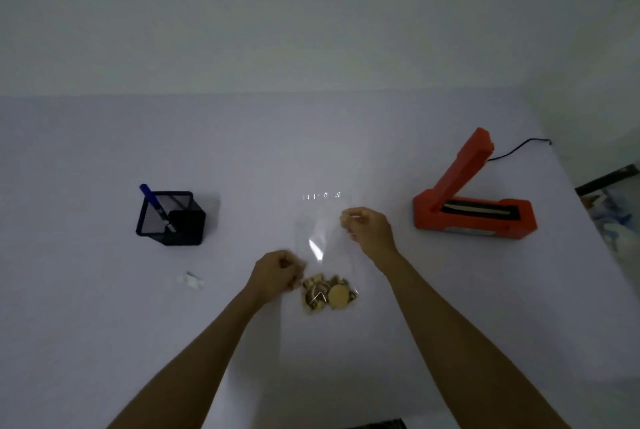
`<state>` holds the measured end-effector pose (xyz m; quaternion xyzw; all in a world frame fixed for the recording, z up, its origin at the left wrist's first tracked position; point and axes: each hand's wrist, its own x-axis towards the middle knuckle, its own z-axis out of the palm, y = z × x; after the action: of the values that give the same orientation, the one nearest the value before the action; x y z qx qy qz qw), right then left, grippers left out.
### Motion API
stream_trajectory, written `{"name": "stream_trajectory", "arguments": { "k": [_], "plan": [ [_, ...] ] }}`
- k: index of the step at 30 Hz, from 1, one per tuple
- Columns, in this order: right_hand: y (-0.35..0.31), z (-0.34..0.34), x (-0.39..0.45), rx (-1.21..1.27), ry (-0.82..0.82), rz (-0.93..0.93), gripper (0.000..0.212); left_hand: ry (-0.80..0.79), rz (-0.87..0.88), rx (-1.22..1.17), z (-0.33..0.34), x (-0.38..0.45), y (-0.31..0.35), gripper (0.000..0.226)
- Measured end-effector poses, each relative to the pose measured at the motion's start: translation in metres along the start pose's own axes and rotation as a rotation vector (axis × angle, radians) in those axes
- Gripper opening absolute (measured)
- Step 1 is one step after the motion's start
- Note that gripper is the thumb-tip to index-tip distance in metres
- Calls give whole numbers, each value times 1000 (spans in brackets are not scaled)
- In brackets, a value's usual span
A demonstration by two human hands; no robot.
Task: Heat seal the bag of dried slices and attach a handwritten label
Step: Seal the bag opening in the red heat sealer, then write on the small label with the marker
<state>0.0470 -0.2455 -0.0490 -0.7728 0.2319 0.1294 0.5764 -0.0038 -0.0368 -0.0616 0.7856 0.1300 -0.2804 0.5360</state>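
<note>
nothing is sealed or labelled yet: both hands, left hand (277, 274) and right hand (367, 229), pinch the clear bag (323, 238) of slices on the table (104, 324), sealer (474, 200) standing open, pen (156, 205) in its holder (171, 219).

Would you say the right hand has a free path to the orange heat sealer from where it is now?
Probably yes: the table between the right hand and the heat sealer looks bare, and its lid stands raised. However, the fingers are pinching the clear bag.
</note>
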Motion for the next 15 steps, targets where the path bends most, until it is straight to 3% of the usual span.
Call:
{"name": "stream_trajectory", "arguments": {
  "k": [4, 9, 15],
  "plan": [
    [9, 1, -7, -240, 116, -44, 39, 76, 62, 71, 6, -1, -7, 16],
    [29, 2, -26, -309, 148, 25, 41, 213, 182, 221, 13, -2, -4, 14],
    [47, -3, -27, -310, 123, 2, 31, 230, 128, 241, 8, 8, 0, 11]
  ]
}}
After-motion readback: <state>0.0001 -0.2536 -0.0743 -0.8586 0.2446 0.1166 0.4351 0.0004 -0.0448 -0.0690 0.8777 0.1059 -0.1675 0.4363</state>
